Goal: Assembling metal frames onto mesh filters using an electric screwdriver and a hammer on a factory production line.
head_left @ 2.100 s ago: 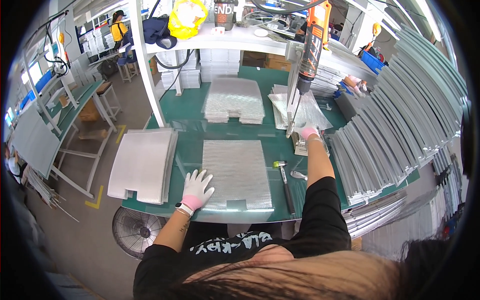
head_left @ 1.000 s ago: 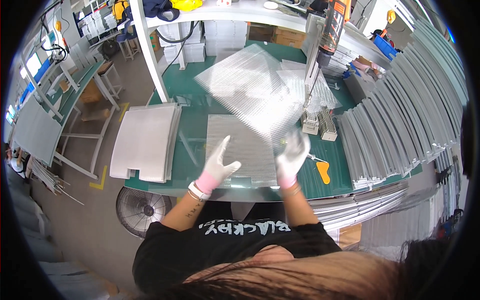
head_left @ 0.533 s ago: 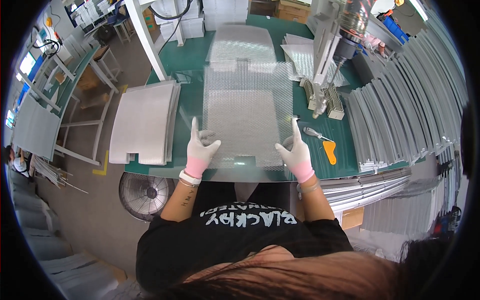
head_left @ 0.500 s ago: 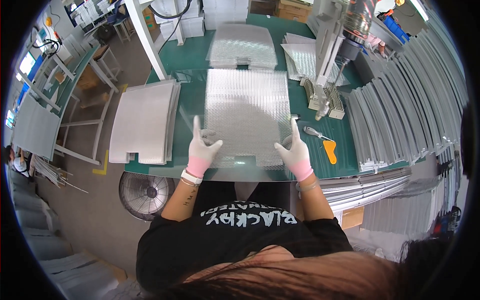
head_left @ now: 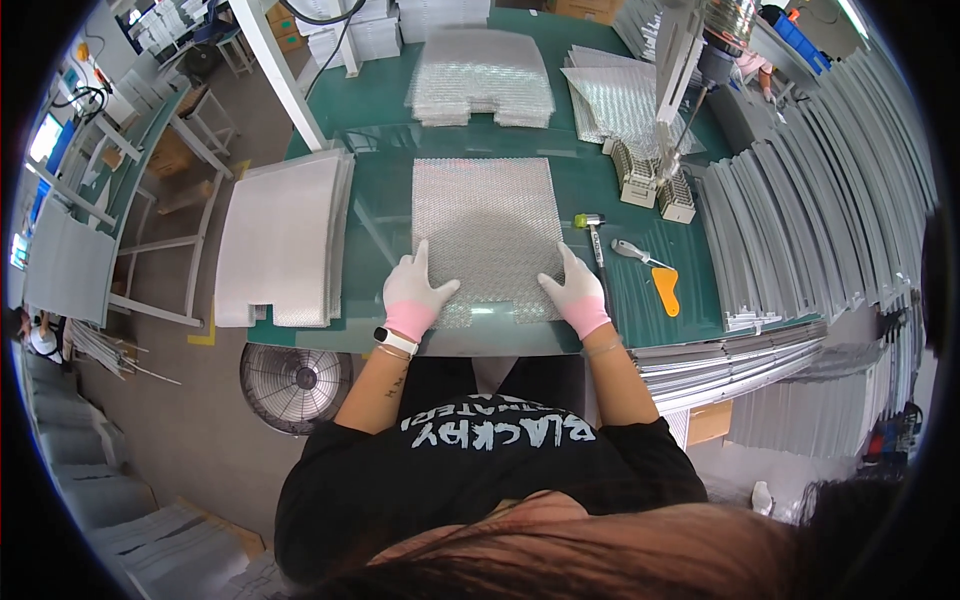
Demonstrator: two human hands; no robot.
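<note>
A rectangular silvery mesh-textured sheet (head_left: 487, 235) lies flat on the green-topped workbench (head_left: 380, 120), near its front edge. The left hand (head_left: 412, 295), in a white glove with a pink cuff, rests on the sheet's near left corner, fingers spread and flat, gripping nothing; the right hand (head_left: 575, 295) presses the near right corner the same way. Just right of the sheet lie a small hammer (head_left: 596, 250) and an orange-handled scraper (head_left: 655, 280). Uneven pressure could probably skew the light sheet or slide it into the hammer.
</note>
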